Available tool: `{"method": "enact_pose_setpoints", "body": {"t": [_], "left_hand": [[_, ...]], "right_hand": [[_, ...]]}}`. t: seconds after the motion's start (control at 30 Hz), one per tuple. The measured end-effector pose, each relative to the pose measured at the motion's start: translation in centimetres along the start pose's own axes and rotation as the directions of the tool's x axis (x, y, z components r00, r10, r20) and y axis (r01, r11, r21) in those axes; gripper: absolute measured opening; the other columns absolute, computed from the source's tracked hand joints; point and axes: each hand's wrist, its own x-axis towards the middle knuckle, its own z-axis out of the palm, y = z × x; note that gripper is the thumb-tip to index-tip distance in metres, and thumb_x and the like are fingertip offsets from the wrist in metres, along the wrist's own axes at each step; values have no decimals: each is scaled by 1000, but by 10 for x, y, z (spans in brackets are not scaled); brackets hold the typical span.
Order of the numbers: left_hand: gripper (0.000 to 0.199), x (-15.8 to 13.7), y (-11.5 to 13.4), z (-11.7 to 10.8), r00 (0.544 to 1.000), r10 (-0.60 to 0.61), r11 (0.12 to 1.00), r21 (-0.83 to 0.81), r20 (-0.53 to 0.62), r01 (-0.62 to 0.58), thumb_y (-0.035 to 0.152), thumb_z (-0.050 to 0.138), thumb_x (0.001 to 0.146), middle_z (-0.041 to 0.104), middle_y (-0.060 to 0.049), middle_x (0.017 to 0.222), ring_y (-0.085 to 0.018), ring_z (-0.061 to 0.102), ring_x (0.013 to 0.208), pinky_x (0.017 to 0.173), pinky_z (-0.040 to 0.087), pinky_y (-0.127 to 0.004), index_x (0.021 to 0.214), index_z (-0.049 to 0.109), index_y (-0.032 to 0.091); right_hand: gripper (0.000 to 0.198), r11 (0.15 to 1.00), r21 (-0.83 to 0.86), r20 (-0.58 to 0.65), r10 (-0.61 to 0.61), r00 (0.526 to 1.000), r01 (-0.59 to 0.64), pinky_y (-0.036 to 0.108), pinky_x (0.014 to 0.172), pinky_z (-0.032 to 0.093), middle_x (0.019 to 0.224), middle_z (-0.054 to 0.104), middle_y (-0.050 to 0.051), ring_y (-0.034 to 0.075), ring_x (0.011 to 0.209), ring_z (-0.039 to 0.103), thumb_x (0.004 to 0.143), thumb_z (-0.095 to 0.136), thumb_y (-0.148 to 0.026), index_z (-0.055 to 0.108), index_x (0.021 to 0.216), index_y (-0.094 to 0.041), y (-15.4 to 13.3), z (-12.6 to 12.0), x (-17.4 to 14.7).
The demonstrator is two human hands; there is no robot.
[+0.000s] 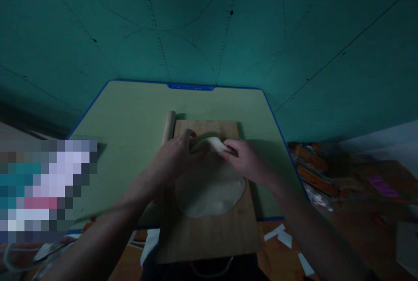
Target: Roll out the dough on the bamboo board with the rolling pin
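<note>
A flat, roughly round sheet of dough point(209, 191) lies on a wooden cutting board point(209, 242). Its far edge is lifted and folded back between my two hands. At the left of that edge, my left hand point(178, 150) is closed on the dough, with some fingertips hidden behind it. My right hand point(240, 154) pinches the same edge on the right, thumb and fingers pressed together. Left of the board, a wooden rolling pin point(170, 126) rests on the table, its near part covered by my left hand and forearm.
The pale green table point(137, 106) has a blue rim and meets a green wall point(196, 24). The board overhangs the table's near edge. A blurred-out patch point(48, 189) covers the left side. Paper scraps point(284, 237) and packaged items point(310, 165) lie at the right.
</note>
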Motion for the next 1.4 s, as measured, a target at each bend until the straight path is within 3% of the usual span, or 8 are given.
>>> {"method": "enact_pose_setpoints", "body": {"t": [0.3, 0.53, 0.63, 0.83, 0.93, 1.07, 1.23, 1.4], "left_hand": [[17, 7, 4, -1, 981, 191, 980, -56, 26, -189, 32, 54, 91, 62, -3, 76, -16, 55, 62, 56, 33, -28, 78, 56, 21], [38, 13, 7, -10, 997, 31, 949, -315, 77, -6, 53, 58, 82, 65, -3, 79, -17, 58, 62, 52, 37, -26, 101, 52, 20], [60, 21, -1, -11, 989, 25, 932, -362, 144, 29, 58, 64, 74, 67, -5, 87, -19, 63, 71, 56, 42, -27, 116, 54, 16], [27, 21, -7, -17, 977, 148, 966, -236, 154, -109, 46, 62, 78, 56, 1, 69, -14, 51, 59, 50, 33, -25, 79, 56, 20], [16, 5, -5, -16, 984, 168, 963, -225, 60, -151, 34, 61, 79, 62, 0, 73, -15, 58, 63, 53, 39, -25, 84, 55, 20], [11, -19, -1, -10, 973, 225, 948, -220, -44, -229, 30, 61, 87, 70, -2, 80, -17, 68, 69, 57, 45, -25, 93, 56, 22], [23, -40, 7, -3, 866, 431, 884, -75, -255, -462, 16, 52, 95, 73, -2, 85, -17, 70, 70, 60, 50, -28, 116, 56, 24], [34, -54, 2, -2, 823, 539, 834, -20, -180, -551, 11, 52, 94, 70, -3, 86, -19, 66, 70, 62, 52, -32, 126, 53, 23]], "right_hand": [[19, 986, 167, 6, -29, 1000, 28, 28, 57, 27, 67, 52, -4, 13, 63, 47, 90, 56, -30, 51, 73, -21, 10, -1, -1], [11, 949, 315, 42, -13, 999, -1, 27, 61, 35, 75, 53, -4, 14, 70, 49, 85, 59, -30, 53, 85, -22, 4, -5, 1], [27, 889, 453, 114, 10, 993, -61, 27, 62, 41, 84, 56, -3, 15, 74, 53, 80, 67, -36, 51, 97, -23, 1, -5, 7], [60, 699, 709, 124, 8, 992, -94, 34, 79, 54, 107, 67, 5, 20, 96, 67, 76, 70, -30, 42, 129, -24, 2, -4, 16], [78, 820, 572, 82, -12, 997, -37, 36, 79, 57, 106, 67, 6, 22, 95, 68, 78, 74, -33, 38, 147, -21, 4, -2, 7], [76, 993, 63, -10, -99, 995, 99, 48, 98, 54, 130, 62, 12, 31, 120, 60, 73, 84, -35, 54, 142, -24, 2, 4, -16], [57, 937, -194, -5, -297, 955, 291, 49, 109, 48, 135, 65, 9, 30, 128, 57, 77, 71, -12, 62, 132, -27, 1, 17, -28], [41, 900, -195, -42, -404, 914, 389, 46, 96, 56, 122, 72, 14, 30, 115, 66, 80, 62, -9, 65, 120, -17, 5, 24, -28]]}}
